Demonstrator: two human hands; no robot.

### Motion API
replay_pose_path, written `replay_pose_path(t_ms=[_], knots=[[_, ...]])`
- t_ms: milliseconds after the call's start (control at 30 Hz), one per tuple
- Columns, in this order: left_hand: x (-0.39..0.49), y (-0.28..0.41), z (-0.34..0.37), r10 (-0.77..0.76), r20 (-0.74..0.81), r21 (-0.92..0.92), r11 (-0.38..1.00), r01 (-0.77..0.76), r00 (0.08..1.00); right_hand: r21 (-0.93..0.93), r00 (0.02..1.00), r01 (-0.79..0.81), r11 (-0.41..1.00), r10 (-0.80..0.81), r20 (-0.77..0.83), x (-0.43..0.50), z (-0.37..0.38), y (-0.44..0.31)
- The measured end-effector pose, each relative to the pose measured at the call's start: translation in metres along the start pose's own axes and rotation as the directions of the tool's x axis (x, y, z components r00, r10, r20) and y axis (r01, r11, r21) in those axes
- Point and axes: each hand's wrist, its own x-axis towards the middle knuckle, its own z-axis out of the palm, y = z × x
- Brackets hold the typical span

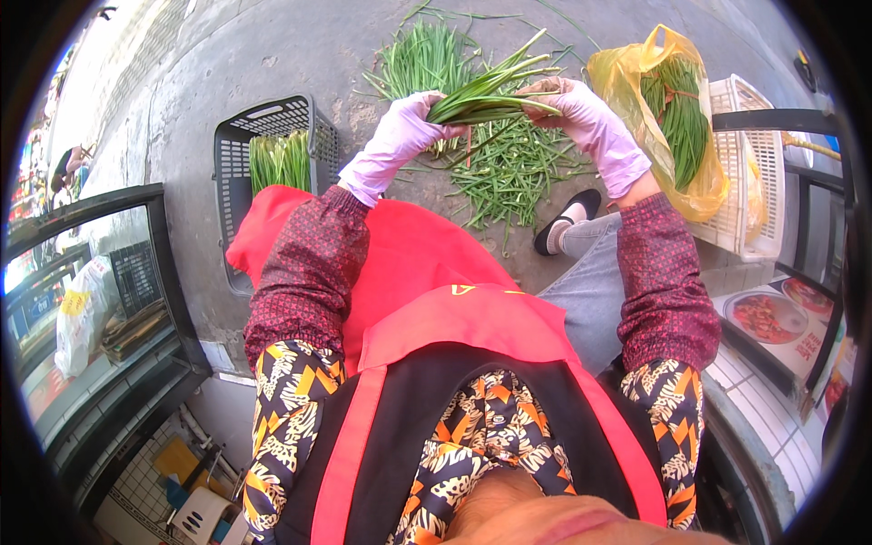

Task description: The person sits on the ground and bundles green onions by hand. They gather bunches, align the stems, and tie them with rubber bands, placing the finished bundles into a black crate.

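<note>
My left hand (407, 133), in a thin pale-purple glove, is closed around a bunch of garlic chives (487, 88) held above the ground. The pale cut ends of the bunch fan out up and to the right. My right hand (586, 122), gloved the same way and stained at the fingertips, pinches stems at that end; its fingers partly hide them. Beneath both hands lies a heap of loose chive trimmings (514, 170) on the concrete floor. A larger pile of long chives (426, 61) rests just beyond my left hand.
On the left stands a grey plastic crate (323, 139) holding upright chives (279, 160). To the right, a yellow plastic bag (616, 68) with tied chives (681, 116) leans against white plastic baskets (766, 157). My shoe (572, 214) is beside the trimmings. Dark-framed glass doors (153, 197) flank me.
</note>
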Motion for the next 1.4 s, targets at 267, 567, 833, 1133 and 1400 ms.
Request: replay_pose_path(t_ms=[267,567,833,1133,1400], knots=[[0.004,-0.007,-0.002,-0.102,0.017,-0.103,0.989,0.103,0.995,-0.028,0.998,-0.001,1.000,0.003,0.066,0.001,-0.007,-0.003],[0.005,-0.013,0.003,0.065,-0.074,0.015,0.998,-0.064,0.995,-0.103,1.000,-0.015,0.995,0.016,0.016,-0.003,0.002,-0.002],[0.000,-0.002,0.000,-0.057,-0.015,-0.063,0.996,0.056,0.998,-0.001,0.995,0.042,0.999,-0.042,-0.092,-0.004,-0.008,-0.008],[0.006,-0.018,0.001,0.038,-0.133,0.051,0.998,-0.031,0.990,-0.184,0.987,0.161,0.970,-0.162,0.009,-0.009,-0.001,-0.011],[0.004,-0.017,0.005,-0.027,-0.025,-0.039,0.999,0.026,0.999,-0.276,0.993,0.111,0.955,-0.095,0.070,-0.009,0.012,-0.010]])
